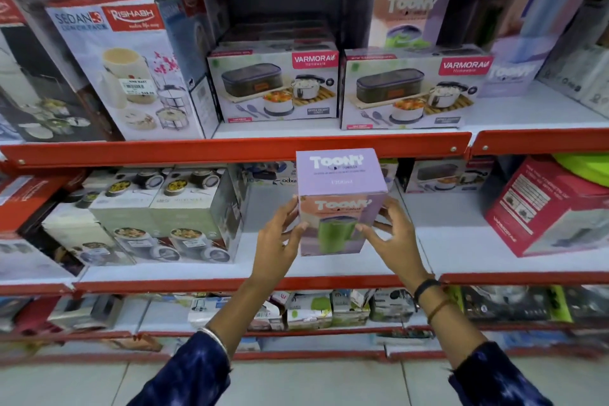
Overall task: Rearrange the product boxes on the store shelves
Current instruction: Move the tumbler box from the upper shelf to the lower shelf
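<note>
A lilac Toony tumbler box point(341, 201) with a green mug pictured on its front is held between both hands in front of the middle shelf point(329, 269). My left hand point(280, 237) grips its left side, fingers curled on the front edge. My right hand point(390, 234) grips its right side. The box is upright, its top reaching the upper shelf's red rail point(230, 150). Another Toony box point(412, 15) stands on a Varmora lunch box point(408, 91) on the upper shelf, and a third Toony box point(514, 66) is to the right.
A second Varmora box point(275, 86) and a tall Rishabh Sedan box point(128, 69) stand on the upper shelf. Casserole boxes point(158, 214) fill the middle shelf's left, a red Varmora box point(547, 208) its right. Bare white shelf lies around the held box. Lower shelves hold small boxes.
</note>
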